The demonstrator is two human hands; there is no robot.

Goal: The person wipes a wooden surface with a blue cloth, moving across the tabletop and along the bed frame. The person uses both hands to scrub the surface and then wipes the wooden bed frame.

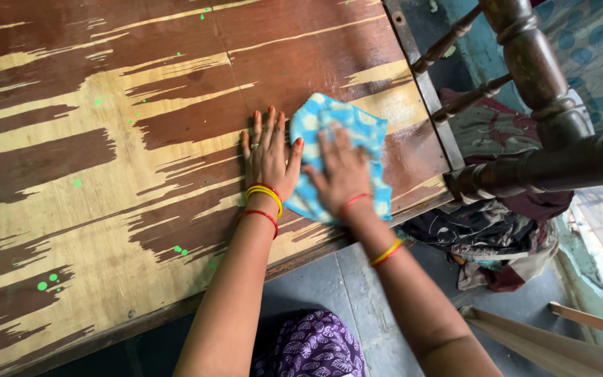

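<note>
R hand [342, 169] blurred, cloth [357, 129] near edge.

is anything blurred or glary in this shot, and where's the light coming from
Head view: the right hand on the blue patterned cloth is smeared by motion blur, while the left hand lies sharp and flat on the worn wooden board; soft daylight, brightest at the right edge, no hard glare, and straight edges bow slightly from the wide lens.

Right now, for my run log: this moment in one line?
left hand flat on table | right hand pressing cloth | table edge
</note>
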